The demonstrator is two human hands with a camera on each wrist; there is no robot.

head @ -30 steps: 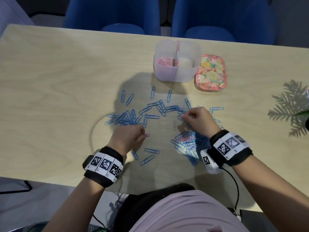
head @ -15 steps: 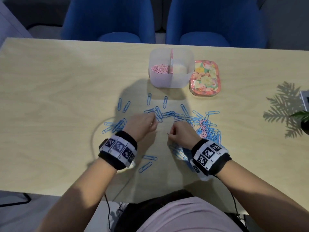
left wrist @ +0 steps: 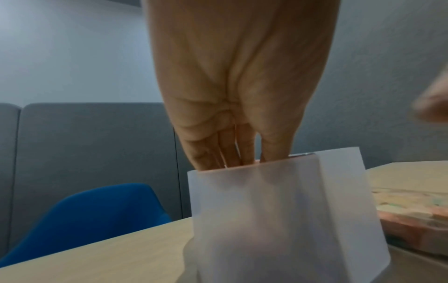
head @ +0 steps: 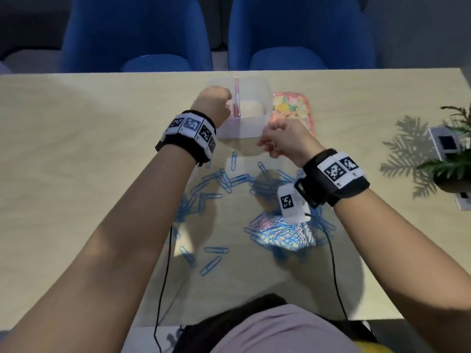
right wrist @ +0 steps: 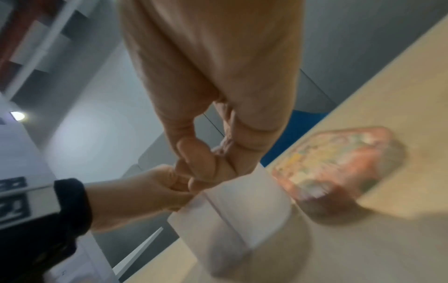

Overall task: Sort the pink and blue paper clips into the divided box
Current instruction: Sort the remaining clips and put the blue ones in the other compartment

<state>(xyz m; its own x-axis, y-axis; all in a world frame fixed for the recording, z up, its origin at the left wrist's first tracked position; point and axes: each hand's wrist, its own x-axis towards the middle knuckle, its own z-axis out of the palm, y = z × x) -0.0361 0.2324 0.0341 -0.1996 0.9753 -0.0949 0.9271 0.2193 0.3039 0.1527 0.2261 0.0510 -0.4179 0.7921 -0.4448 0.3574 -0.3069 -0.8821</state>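
The frosted divided box (head: 254, 126) stands at the table's far side, with a pink divider (head: 237, 98) and pink clips (head: 232, 112) in its left compartment. My left hand (head: 214, 103) hangs over that compartment. In the left wrist view its fingers (left wrist: 232, 153) point straight down past the box's rim (left wrist: 266, 210), and the tips are hidden. My right hand (head: 267, 143) hovers just in front of the box, thumb and fingers pinched on something small that barely shows (right wrist: 191, 181). Blue clips (head: 219, 179) lie scattered below, beside a mixed pink and blue pile (head: 277, 233).
A floral lid (head: 293, 108) lies right of the box. A potted plant (head: 453, 159) and a small white device (head: 443, 143) sit at the right edge. Two blue chairs (head: 137, 34) stand behind the table. Cables hang off the near edge.
Both hands have left the scattered clips and moved away from me to the box. The left now reaches into the left compartment, and the right has stopped at the box's front.
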